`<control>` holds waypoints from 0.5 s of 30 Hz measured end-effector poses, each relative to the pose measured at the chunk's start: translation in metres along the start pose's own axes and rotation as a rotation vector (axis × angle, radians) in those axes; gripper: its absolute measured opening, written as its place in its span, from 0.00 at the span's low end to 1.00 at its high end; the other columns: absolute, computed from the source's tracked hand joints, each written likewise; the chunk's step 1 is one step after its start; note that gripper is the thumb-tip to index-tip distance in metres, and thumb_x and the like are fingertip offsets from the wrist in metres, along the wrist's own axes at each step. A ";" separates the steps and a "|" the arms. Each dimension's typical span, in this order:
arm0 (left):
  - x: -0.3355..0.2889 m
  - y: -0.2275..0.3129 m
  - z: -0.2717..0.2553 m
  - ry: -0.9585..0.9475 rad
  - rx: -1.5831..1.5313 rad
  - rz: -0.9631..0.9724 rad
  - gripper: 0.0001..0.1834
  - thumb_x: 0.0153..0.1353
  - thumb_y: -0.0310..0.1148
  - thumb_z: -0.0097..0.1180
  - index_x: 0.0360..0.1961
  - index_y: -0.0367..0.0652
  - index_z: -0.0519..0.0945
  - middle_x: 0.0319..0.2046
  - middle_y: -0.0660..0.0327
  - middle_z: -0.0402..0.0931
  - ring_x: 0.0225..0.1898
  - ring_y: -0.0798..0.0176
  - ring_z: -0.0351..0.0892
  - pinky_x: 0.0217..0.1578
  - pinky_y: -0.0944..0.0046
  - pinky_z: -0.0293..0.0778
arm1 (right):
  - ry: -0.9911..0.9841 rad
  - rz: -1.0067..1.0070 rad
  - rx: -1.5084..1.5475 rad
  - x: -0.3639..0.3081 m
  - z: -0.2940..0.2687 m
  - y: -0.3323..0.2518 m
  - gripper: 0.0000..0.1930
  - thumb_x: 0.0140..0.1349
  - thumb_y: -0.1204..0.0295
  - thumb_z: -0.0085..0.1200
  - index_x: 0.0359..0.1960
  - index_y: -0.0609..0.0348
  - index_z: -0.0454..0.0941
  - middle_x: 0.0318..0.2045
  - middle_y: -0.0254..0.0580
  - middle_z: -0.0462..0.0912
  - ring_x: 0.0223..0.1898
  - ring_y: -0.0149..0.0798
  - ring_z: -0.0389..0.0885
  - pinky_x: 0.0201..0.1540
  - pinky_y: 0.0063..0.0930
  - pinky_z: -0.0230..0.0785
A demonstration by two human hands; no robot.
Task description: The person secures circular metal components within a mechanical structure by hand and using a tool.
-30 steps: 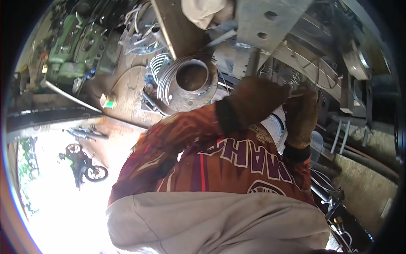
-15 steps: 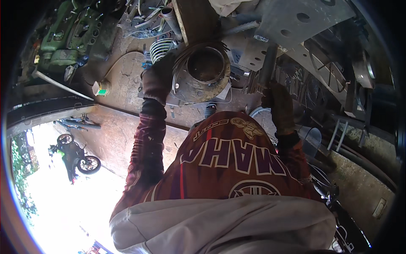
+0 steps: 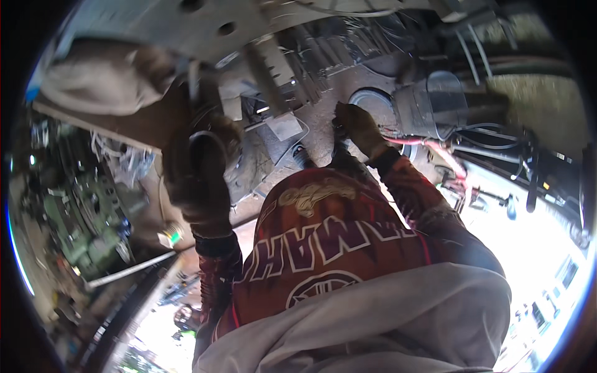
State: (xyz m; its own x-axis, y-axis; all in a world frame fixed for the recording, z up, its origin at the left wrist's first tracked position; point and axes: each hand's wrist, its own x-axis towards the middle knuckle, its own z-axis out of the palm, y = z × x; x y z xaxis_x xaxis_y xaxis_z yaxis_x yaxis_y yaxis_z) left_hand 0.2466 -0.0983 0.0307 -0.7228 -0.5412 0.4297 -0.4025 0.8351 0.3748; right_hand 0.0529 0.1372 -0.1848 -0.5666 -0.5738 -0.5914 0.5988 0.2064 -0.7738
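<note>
My left hand (image 3: 202, 186), in a dark work glove, is raised beside a round metal piece with a dark ring-shaped opening (image 3: 214, 149). Motion smears its fingers, so I cannot make out whether they grip anything. To the right, my right hand (image 3: 362, 132), also gloved, is closed over the floor in front of my body. Whatever may be in its fingers is hidden. Near it stands a round container with a pale blue rim (image 3: 372, 98). A small pale rectangular plate (image 3: 284, 126) lies between the two hands.
A large grey metal sheet with round holes (image 3: 149, 25) spans the far side. Green machinery (image 3: 84, 217) stands at the left, with a small can (image 3: 170, 237) nearby. Metal bars (image 3: 311, 59) are piled far ahead. A red hose (image 3: 438, 152) and a curved transparent sheet (image 3: 446, 105) are at the right.
The view has swung to the right, so the round metal piece now appears farther left. My right hand has moved away from the dark metal tube it was beside.
</note>
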 end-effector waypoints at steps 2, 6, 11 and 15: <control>0.042 0.041 0.031 -0.130 -0.101 0.193 0.28 0.58 0.36 0.66 0.58 0.35 0.77 0.52 0.46 0.79 0.55 0.42 0.77 0.56 0.50 0.73 | 0.115 0.150 0.086 0.019 -0.007 0.016 0.20 0.71 0.54 0.52 0.49 0.60 0.76 0.33 0.42 0.81 0.26 0.38 0.79 0.27 0.34 0.71; 0.134 0.091 0.121 -0.074 -0.110 0.636 0.25 0.59 0.32 0.64 0.57 0.34 0.78 0.52 0.48 0.79 0.52 0.48 0.79 0.54 0.55 0.74 | 0.155 0.253 0.175 0.095 -0.042 0.083 0.22 0.71 0.51 0.51 0.44 0.63 0.77 0.30 0.41 0.81 0.25 0.37 0.80 0.25 0.35 0.73; 0.204 0.130 0.205 -0.194 0.238 0.882 0.19 0.70 0.31 0.51 0.60 0.37 0.77 0.56 0.50 0.78 0.58 0.50 0.77 0.60 0.59 0.71 | 0.189 -0.216 -0.641 0.235 -0.106 0.165 0.24 0.71 0.50 0.48 0.45 0.63 0.77 0.33 0.50 0.82 0.32 0.45 0.83 0.31 0.43 0.75; 0.208 0.104 0.229 -0.289 -0.350 0.619 0.23 0.63 0.30 0.59 0.58 0.34 0.77 0.54 0.50 0.79 0.52 0.56 0.79 0.52 0.60 0.74 | 0.467 -0.212 -1.037 0.309 -0.124 0.141 0.31 0.70 0.44 0.43 0.49 0.63 0.80 0.45 0.61 0.84 0.44 0.52 0.86 0.42 0.47 0.77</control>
State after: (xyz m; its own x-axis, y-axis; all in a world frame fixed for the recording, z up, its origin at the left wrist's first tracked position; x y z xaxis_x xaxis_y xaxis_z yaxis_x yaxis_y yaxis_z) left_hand -0.0742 -0.1020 -0.0286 -0.8960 0.1028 0.4320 0.2905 0.8715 0.3951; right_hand -0.1077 0.0871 -0.5049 -0.8835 -0.3705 -0.2865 -0.1630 0.8167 -0.5535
